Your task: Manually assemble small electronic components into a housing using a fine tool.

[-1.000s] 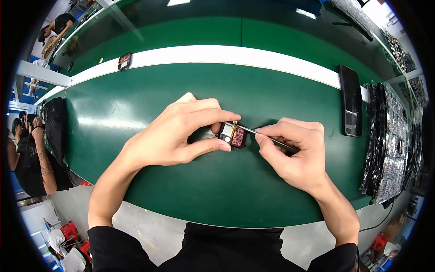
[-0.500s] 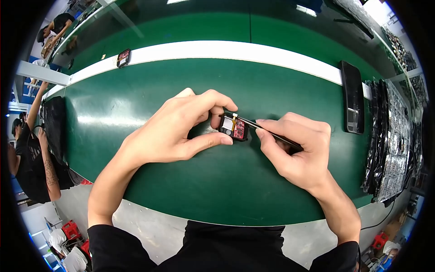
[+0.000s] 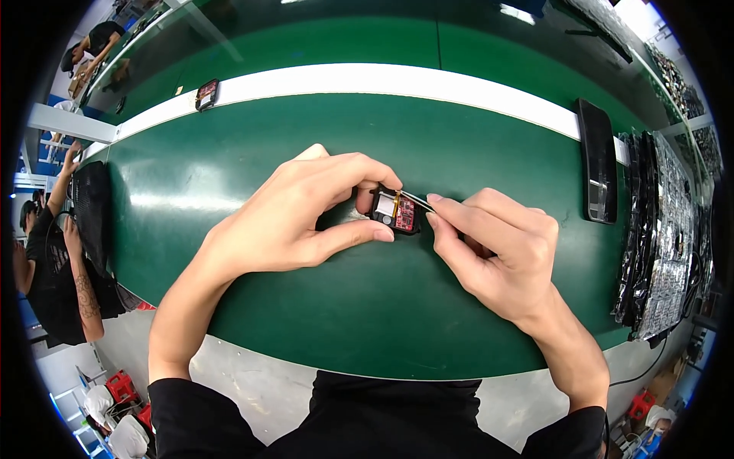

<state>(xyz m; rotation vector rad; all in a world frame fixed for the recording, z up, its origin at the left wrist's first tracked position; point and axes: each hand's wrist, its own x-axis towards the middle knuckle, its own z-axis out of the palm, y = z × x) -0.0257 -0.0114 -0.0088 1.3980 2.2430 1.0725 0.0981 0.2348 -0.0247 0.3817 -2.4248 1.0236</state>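
A small black electronic device housing point(image 3: 394, 210) lies on the green table, its inside showing a red circuit board, a silver part and a strip of yellow tape. My left hand point(image 3: 306, 210) grips it from the left, thumb along its lower edge and fingers at the upper edge. Between the thumb and fingers of my right hand point(image 3: 501, 245) is a pair of slim metal tweezers point(image 3: 417, 200). The tips reach the upper edge of the housing, close to my left index fingertip. Whether they pinch anything is too small to tell.
A similar open device point(image 3: 206, 95) rests on the white strip point(image 3: 321, 81) at the far left. Toward the right are a black phone-like slab point(image 3: 596, 162) and a tall stack of trays point(image 3: 659, 237). A co-worker point(image 3: 57, 260) sits at the left beside a black bag point(image 3: 92, 214).
My right hand has shifted slightly up and left, and the tweezers now show both prongs. The white bit at their tips is no longer visible. My left hand stays nearly still.
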